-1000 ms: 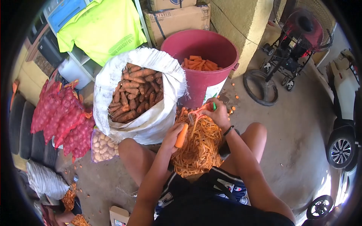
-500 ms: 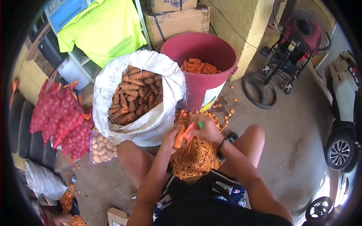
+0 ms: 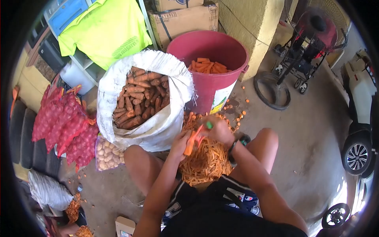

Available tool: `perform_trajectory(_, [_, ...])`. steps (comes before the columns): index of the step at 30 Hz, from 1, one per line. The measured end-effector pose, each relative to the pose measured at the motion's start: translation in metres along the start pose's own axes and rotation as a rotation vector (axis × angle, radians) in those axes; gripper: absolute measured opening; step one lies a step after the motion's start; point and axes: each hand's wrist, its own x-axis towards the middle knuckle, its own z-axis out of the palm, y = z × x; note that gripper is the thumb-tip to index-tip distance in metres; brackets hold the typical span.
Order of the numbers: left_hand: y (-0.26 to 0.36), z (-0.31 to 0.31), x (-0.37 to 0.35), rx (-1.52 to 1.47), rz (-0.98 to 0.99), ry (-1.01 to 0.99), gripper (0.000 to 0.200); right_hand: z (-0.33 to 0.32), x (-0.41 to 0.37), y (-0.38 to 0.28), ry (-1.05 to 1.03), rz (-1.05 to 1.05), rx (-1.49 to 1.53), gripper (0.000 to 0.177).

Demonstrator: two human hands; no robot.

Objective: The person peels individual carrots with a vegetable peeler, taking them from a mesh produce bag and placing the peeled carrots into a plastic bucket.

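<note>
My left hand (image 3: 180, 144) is closed around an orange carrot (image 3: 189, 146) above a heap of carrot peelings (image 3: 205, 164) between my legs. My right hand (image 3: 219, 129) grips a peeler (image 3: 200, 134) with red and green parts, held against or close beside the carrot; the exact contact is too small to tell. Ahead and to the left, a white sack (image 3: 148, 134) with a rolled rim holds many unpeeled carrots (image 3: 136, 94). Behind the peelings a dark red bin (image 3: 197, 89) contains peeled carrots (image 3: 207, 66).
Red net bags of onions (image 3: 59, 114) and a bag of potatoes (image 3: 108, 154) lie left of the sack. Carrot ends dot the floor (image 3: 300, 146). A fan (image 3: 316, 23) and a toy car (image 3: 357, 118) stand right. Part of another person (image 3: 67, 230) shows at lower left.
My right hand has moved slightly up and away from my left hand with the peeler. The whole view has shifted a little. The carrot remains in my left hand.
</note>
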Motion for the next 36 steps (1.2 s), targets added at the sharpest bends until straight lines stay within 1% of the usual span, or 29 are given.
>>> perform_trajectory(1, [-0.002,-0.006,0.003,0.103,0.016,-0.02,0.029,-0.009,0.006,0.012,0.054,0.061,-0.017,0.05])
perform_trajectory(4, [0.002,0.002,-0.002,0.086,-0.085,0.038,0.031,-0.023,0.019,0.042,0.215,0.195,-0.217,0.05])
perform_trajectory(5, [0.004,0.003,-0.002,0.221,-0.047,-0.05,0.03,-0.028,0.017,0.047,0.104,0.319,-0.178,0.051])
perform_trajectory(7, [0.002,0.004,-0.003,0.483,0.033,-0.224,0.031,-0.018,0.008,0.05,0.116,0.274,-0.15,0.049])
perform_trajectory(10, [-0.001,-0.006,0.007,0.658,0.043,-0.308,0.035,-0.008,-0.006,0.059,0.063,0.263,-0.181,0.042])
perform_trajectory(11, [0.003,-0.016,0.013,0.549,0.021,-0.251,0.042,-0.004,-0.009,0.062,0.069,0.271,-0.211,0.041])
perform_trajectory(12, [0.015,-0.019,0.007,0.383,0.031,-0.284,0.044,0.001,-0.01,0.063,0.078,0.285,-0.236,0.04])
perform_trajectory(13, [0.032,-0.017,-0.005,0.219,0.038,-0.314,0.046,0.001,-0.011,0.061,0.081,0.281,-0.119,0.038])
perform_trajectory(14, [0.04,-0.017,-0.012,0.049,0.047,-0.341,0.049,0.003,-0.012,0.057,0.049,0.309,-0.109,0.035])
perform_trajectory(15, [0.038,-0.02,-0.012,0.015,0.042,-0.436,0.052,0.005,-0.013,0.049,0.012,0.329,-0.102,0.033])
perform_trajectory(16, [0.036,-0.021,-0.012,-0.011,0.037,-0.427,0.052,0.007,-0.011,0.042,-0.025,0.342,-0.095,0.031])
perform_trajectory(18, [0.031,-0.019,-0.013,-0.053,0.028,-0.41,0.052,0.01,-0.012,0.021,-0.078,0.285,-0.078,0.028])
perform_trajectory(19, [0.029,-0.013,-0.011,-0.022,0.047,-0.285,0.047,0.012,-0.012,0.012,-0.101,0.261,-0.07,0.027])
perform_trajectory(22, [0.021,-0.015,0.0,0.216,0.175,-0.162,0.038,0.024,-0.013,-0.003,-0.103,0.18,-0.026,0.023])
perform_trajectory(25, [0.019,-0.008,0.001,0.388,0.247,-0.054,0.027,0.029,-0.012,-0.008,-0.124,0.133,-0.04,0.023])
perform_trajectory(28, [0.014,-0.002,0.007,0.429,0.363,-0.023,0.023,0.031,-0.013,-0.007,-0.134,0.138,-0.069,0.024])
perform_trajectory(31, [0.011,-0.003,0.011,0.492,0.386,-0.009,0.022,0.029,-0.014,-0.006,-0.142,0.154,-0.076,0.025])
perform_trajectory(34, [0.006,-0.006,0.014,0.487,0.284,-0.007,0.021,0.026,-0.015,-0.006,-0.162,0.166,-0.06,0.025])
perform_trajectory(36, [0.003,-0.007,0.014,0.543,0.263,0.006,0.021,0.026,-0.017,-0.004,-0.177,0.167,-0.072,0.025])
